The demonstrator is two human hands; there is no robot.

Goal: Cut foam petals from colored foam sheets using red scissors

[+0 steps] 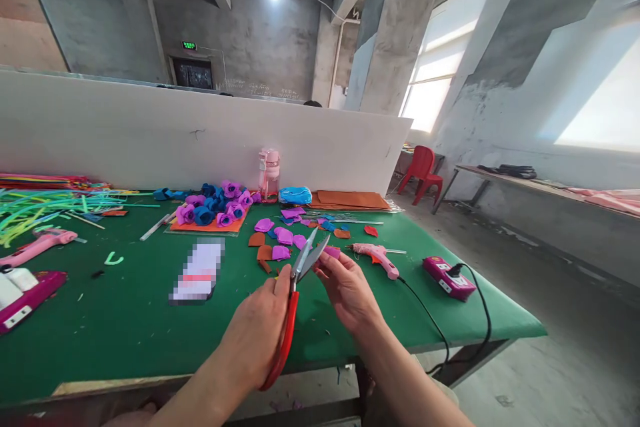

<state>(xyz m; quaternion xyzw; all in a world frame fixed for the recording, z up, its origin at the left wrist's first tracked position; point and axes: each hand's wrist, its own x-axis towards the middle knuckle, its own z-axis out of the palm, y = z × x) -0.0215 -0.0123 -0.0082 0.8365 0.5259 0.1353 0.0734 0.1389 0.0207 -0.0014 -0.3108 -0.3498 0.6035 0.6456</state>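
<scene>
My left hand (261, 323) grips a pair of scissors (289, 340) with red handles, its blades spread and pointing away from me. Close beside the blades, my right hand (347, 288) pinches a small purple petal-shaped piece (331, 251). I cannot tell whether the blades touch that piece. Just beyond the scissors lie loose purple petals (284, 235) and brown petals (264, 253), with some blue and red ones among them. A pink glue gun (379, 258) rests on the table to the right of my right hand.
The green table (135, 327) carries a phone-like blurred object (199, 270), purple and blue paper flowers (215, 203), a pink bottle (269, 175) and a blue packet (295, 195). A magenta power strip (449, 277) with a black cord sits right. A white partition (150, 140) stands behind.
</scene>
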